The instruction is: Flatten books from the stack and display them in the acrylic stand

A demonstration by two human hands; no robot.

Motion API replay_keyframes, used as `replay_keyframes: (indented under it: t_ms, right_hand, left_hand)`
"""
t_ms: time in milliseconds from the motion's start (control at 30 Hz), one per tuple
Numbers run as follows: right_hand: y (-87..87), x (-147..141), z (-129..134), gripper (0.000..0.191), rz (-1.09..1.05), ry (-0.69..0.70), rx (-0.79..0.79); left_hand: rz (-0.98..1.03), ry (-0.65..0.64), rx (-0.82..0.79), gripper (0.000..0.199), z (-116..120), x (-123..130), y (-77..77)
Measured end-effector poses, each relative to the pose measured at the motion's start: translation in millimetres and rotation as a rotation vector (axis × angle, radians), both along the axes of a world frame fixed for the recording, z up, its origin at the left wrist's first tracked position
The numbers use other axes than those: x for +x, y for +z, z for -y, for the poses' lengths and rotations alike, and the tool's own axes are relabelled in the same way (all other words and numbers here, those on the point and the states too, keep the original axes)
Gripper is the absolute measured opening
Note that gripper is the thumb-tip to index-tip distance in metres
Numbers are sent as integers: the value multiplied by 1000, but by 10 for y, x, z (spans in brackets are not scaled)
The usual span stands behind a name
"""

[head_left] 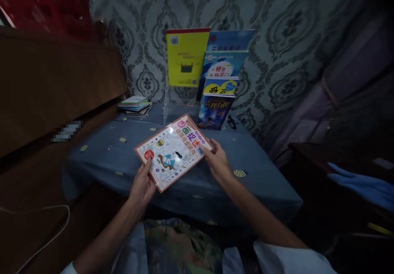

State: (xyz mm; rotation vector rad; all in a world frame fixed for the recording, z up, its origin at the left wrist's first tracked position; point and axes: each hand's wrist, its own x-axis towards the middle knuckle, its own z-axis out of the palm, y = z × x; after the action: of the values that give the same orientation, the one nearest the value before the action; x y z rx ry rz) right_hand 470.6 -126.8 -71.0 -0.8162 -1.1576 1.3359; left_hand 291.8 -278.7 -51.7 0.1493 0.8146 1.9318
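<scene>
A thin book [172,153] with a pale picture cover and brown edge is held tilted above the front of the table. My left hand [142,185] grips its lower left corner, thumb on the cover. On the opposite side, my right hand [217,161] is closed on the right edge, its thumb over the cover. Behind it, a clear stand [166,103] holds a yellow book [186,58]. Beside that, several books rise in steps, with a dark blue one [215,110] in front.
The table [101,155] has a blue patterned cloth. A small stack of books [135,104] lies at its back left. A wooden cabinet [58,85] stands on the left. Blue gloves [363,185] lie on a dark surface at the right. A white cable [68,216] hangs at the lower left.
</scene>
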Motion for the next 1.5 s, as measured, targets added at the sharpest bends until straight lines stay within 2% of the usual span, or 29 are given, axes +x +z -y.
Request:
replay_keyframes:
  t_ms: [67,133,200,233,300,367,400,433,500,533,600,633,667,767,900,1000,1067,1200,1367,1500]
  right_hand:
    - [44,47,-11,64,-50,80,-80]
    - [72,68,-79,52,-17,183,-97]
    - [81,58,-209,43,38,232,-97]
    - [79,48,-295,39,56,232,-99]
    - [62,37,-490,34,81,212,-105]
    - [29,50,-676,30,118,198,-110]
    - [8,67,-753,29,140,198,-111]
    - [-14,87,-819,29,165,203,-109]
    - [-57,134,-921,28,216,219,-99]
    - [-77,155,-962,29,241,226,-90]
    - [-118,190,-1037,29,285,231,-70]
    - [-137,202,-1073,30,298,230,-65]
    - [-153,213,-1106,30,312,224,-55]
    - [-160,236,-1169,27,435,174,98]
    - [-46,202,-1124,27,762,141,525]
    - [33,48,-1037,33,859,252,775]
    - [30,-89,-1000,38,911,346,865]
    - [-82,-220,-1044,47,1073,406,861]
    - [-181,13,-1246,50,1128,280,720]
    - [-183,161,-1351,46,1063,263,666]
  left_hand:
    - [84,-6,-15,26,-83,63,32]
    - [130,-17,-26,29,-155,173,21]
    - [120,-110,-57,25,-175,325,-42]
    - [89,-222,-80,22,-161,405,-82]
    - [-7,-586,-117,18,-106,540,-135]
    - [-149,-912,-103,31,-78,594,-104]
    - [-252,-1014,-79,37,-98,579,-52]
    - [-388,-1063,-49,40,-151,532,17]
    - [-770,-1022,9,41,-360,350,165]
    - [-1022,-936,32,38,-509,224,224]
    - [-1519,-622,34,32,-862,-68,274]
    - [-1728,-483,13,31,-1048,-218,263]
    - [-1897,-413,-28,31,-1232,-360,232]
    - [-2167,-366,-138,31,-1707,-690,78]
    - [-2252,-352,-103,32,-2072,-855,-106]
    - [-2258,-283,-70,33,-2159,-857,-199]
    - [-2257,-238,-60,33,-2165,-852,-244]
    - [-2281,-213,-45,34,-2146,-860,-282]
    - [-2328,-234,-71,36,-2147,-874,-269]
    - [-2315,-259,-65,39,-2140,-873,-249]
